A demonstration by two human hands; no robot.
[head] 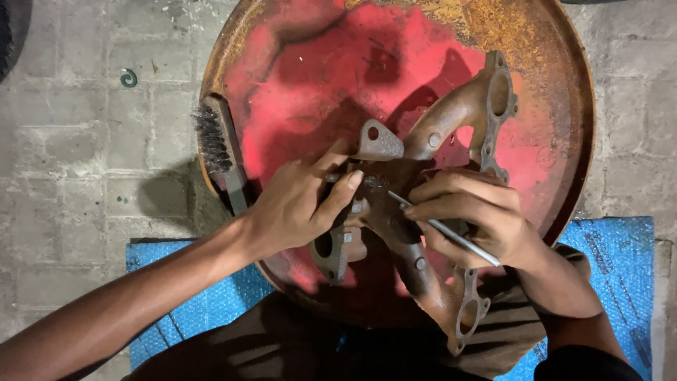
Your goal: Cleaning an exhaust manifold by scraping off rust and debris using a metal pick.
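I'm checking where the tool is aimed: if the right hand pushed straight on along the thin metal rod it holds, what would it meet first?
The right hand points its thin rod up-left; it would first meet the rusty manifold at the centre, near the left hand's fingertips, though depth is unclear.

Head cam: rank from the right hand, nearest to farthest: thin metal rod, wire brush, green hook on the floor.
From the right hand:
1. Thin metal rod: in its grip, tip on the rusty manifold.
2. Wire brush: across the left hand, at the left rim of the red drum lid.
3. Green hook: on the paving, upper left.
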